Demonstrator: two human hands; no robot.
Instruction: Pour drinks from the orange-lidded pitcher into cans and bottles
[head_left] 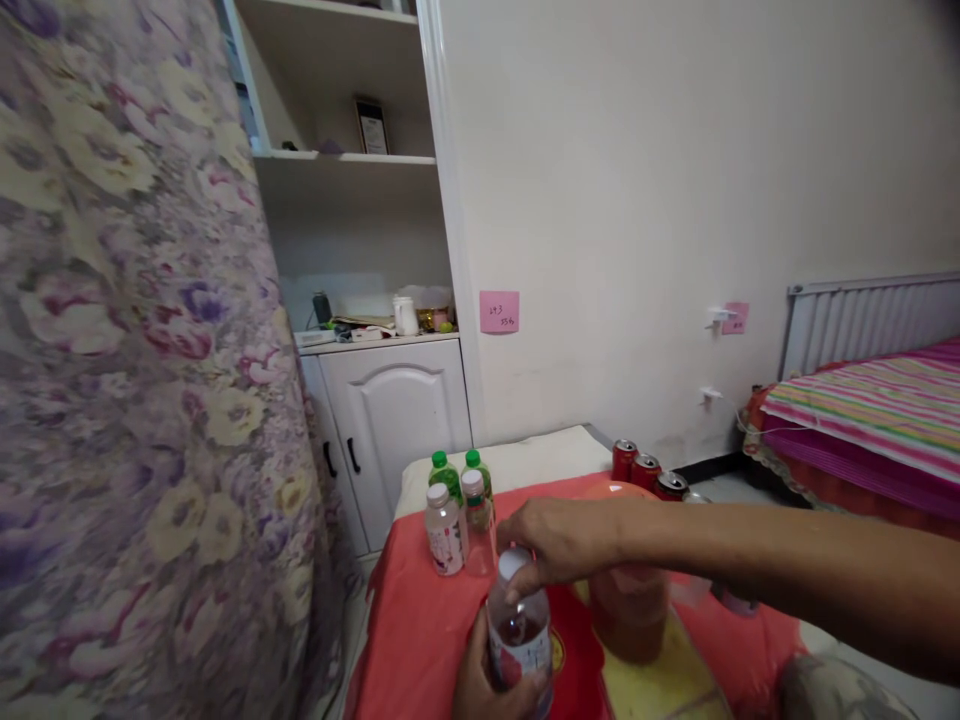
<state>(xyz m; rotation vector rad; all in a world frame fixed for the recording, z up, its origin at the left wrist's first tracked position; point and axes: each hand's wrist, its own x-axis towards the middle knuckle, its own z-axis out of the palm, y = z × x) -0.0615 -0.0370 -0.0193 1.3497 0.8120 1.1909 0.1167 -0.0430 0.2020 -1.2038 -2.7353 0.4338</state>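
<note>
My left hand [499, 680] is wrapped round the lower part of a clear plastic bottle [523, 632] with a printed label and a white cap. My right hand [559, 540] reaches across from the right, its fingers closed about the bottle's white cap [512, 562]. The bottle is upright over the front of the table. Just beyond it stand a labelled white-capped bottle [445, 535] and a clear white-capped bottle [478, 540]. Behind these are two green-capped bottles [442, 470]. Beside my hands, a translucent orange container [634, 610] is partly hidden under my right forearm.
A red cloth [409, 630] covers much of the table, with a yellow sheet [652, 680] at the front. Several drink cans [624, 460] line the back right. A floral curtain [150, 400] hangs left, a white cabinet [405, 410] stands behind, and a bed [885, 410] is right.
</note>
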